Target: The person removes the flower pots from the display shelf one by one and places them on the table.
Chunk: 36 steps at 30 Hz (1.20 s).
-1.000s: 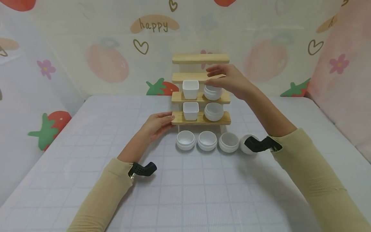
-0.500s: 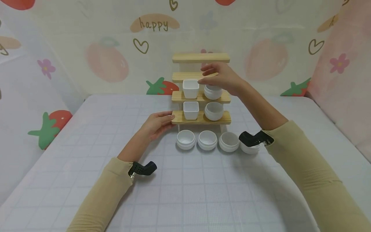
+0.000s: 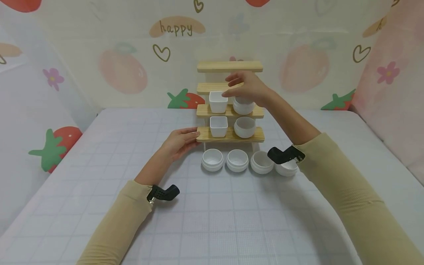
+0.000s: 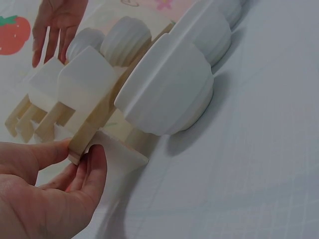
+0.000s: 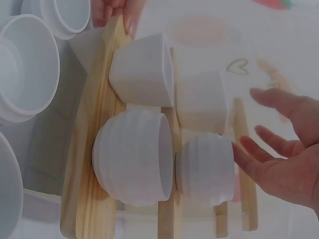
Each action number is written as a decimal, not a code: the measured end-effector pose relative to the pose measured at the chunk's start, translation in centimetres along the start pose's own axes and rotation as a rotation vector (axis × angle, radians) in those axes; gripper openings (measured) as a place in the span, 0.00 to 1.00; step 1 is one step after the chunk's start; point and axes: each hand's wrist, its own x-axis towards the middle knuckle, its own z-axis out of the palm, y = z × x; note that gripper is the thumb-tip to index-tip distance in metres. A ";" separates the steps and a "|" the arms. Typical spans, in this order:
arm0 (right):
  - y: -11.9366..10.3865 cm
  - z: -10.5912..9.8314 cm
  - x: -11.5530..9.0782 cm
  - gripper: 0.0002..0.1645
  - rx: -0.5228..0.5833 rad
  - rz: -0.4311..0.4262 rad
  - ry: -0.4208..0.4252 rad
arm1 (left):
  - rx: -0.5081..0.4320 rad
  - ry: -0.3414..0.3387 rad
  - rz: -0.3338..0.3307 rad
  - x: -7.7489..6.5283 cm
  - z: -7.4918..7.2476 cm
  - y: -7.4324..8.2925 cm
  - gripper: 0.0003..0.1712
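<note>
Pinching the left end of the lowest shelf [image 3: 230, 137] of the wooden stand [image 3: 230, 66] with the left hand [image 3: 180, 143], pressing digits against both sides of the board in the left wrist view. Holding the right hand [image 3: 250, 88] open above the upper round cup [image 3: 243, 108], spreading the fingers loosely and pointing them leftward over the edge of the upper square cup [image 3: 218, 103]. In the right wrist view, showing a fingertip right beside the rim of the upper round cup, not revealing clearly whether touching it.

Carrying these two side by side on the next shelf up [image 3: 230, 111], square on the left and round on the right. On the lowest shelf, repeating that arrangement with the lower square cup [image 3: 218, 127] and the lower round cup [image 3: 244, 128], standing upright and opening upward. Hiding the inside of the upper round cup beneath the right hand, showing a greyish inside in the lower round cup.

Lining up four round bowls [image 3: 237, 161] on the tabletop [image 3: 212, 213] before the stand, showing white insides in the left two, partly covering the right two behind the black wrist mount [image 3: 283, 155] on the right sleeve [image 3: 344, 195].
</note>
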 end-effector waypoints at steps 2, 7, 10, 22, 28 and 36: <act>0.0 0.0 0.2 0.37 -0.009 0.003 -0.002 | 0.000 -0.001 0.000 0.0 0.0 0.0 0.31; -0.2 -0.1 0.5 0.38 -0.042 -0.002 -0.020 | -0.001 0.000 0.002 0.0 0.0 0.0 0.31; -0.2 -0.2 0.8 0.38 -0.067 -0.011 -0.041 | 0.003 0.001 0.001 0.0 -0.1 0.0 0.31; -0.1 -0.2 1.8 0.36 -0.160 -0.057 -0.128 | 0.013 0.003 -0.003 0.1 -0.2 0.0 0.31; -0.1 0.1 1.9 0.33 -0.259 -0.093 -0.147 | 0.020 0.009 -0.014 0.0 -0.1 0.1 0.31; -0.2 0.5 2.3 0.33 -0.356 -0.119 -0.169 | 0.020 0.009 -0.016 0.1 -0.1 0.1 0.31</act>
